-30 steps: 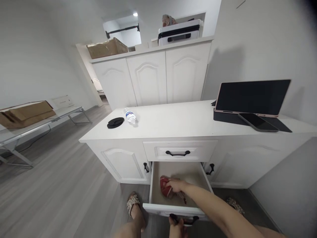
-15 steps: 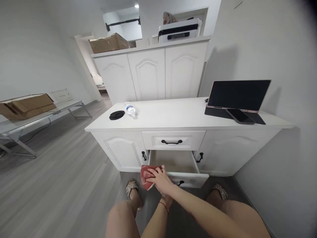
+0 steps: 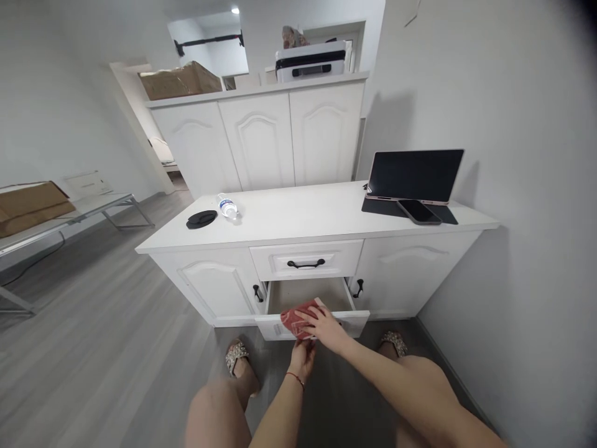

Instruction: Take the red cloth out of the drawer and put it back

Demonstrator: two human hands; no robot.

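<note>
My right hand lies over a folded red cloth with pale markings, its fingers spread across it and holding it against the drawer front. The cloth drapes over the top edge of the pulled-out lower drawer. Below it, my left hand, with a red string at the wrist, has its fingers curled at the drawer front's lower edge, close to the cloth's bottom. What those fingers grip is hidden. The inside of the drawer shows a bare pale bottom behind the cloth.
Above is a closed drawer. On the white cabinet top are a plastic bottle, a black round item, a dark-screened tablet and a phone. My slippered feet flank the drawer.
The cloth and my right hand have moved from the drawer's left corner rightward and up onto its front. My left hand now shows more clearly beneath. The view has shifted to the right.
</note>
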